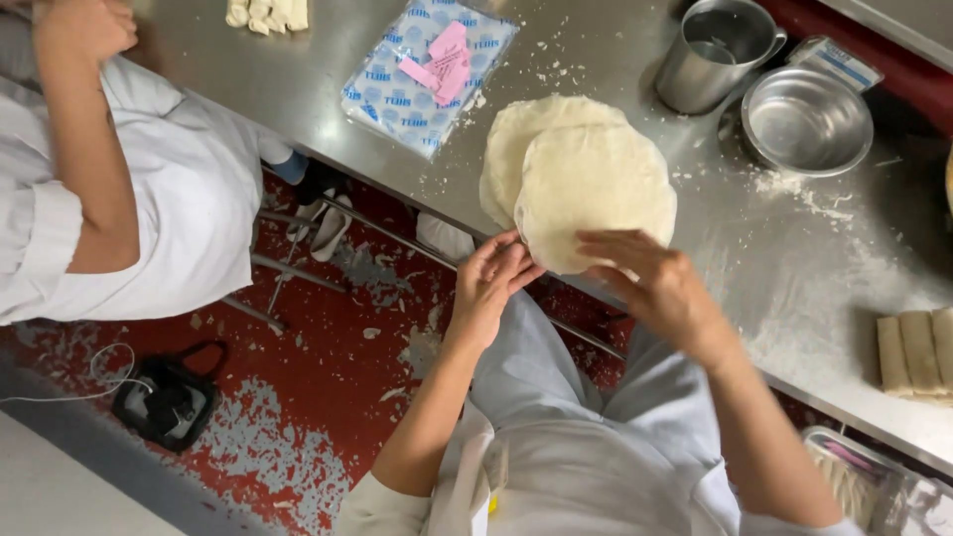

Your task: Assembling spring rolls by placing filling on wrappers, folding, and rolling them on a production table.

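— Where do we have our hands?

— Our left hand [493, 281] pinches the near rim of the top dough round [594, 194] between thumb and fingers, right at the near edge of the worktop [804, 283]. Our right hand [655, 283] lies just beside it, fingers spread and curled over the same rim, gripping it too.

— And the round itself?

— It overlaps a 2nd dough round [506, 149], which shows from under it on the side away from us.

— What do we see further out?

— Towards the far edge, a steel bowl [806, 121] and a steel jug [715, 55] stand side by side, with flour scattered near them. A printed plastic packet [397, 89] with a pink slip [442, 62] lies near the rounds. Rolled dough pieces [918, 352] sit at the near edge on our right. A co-worker in white [129, 199] stands beyond the worktop's end.
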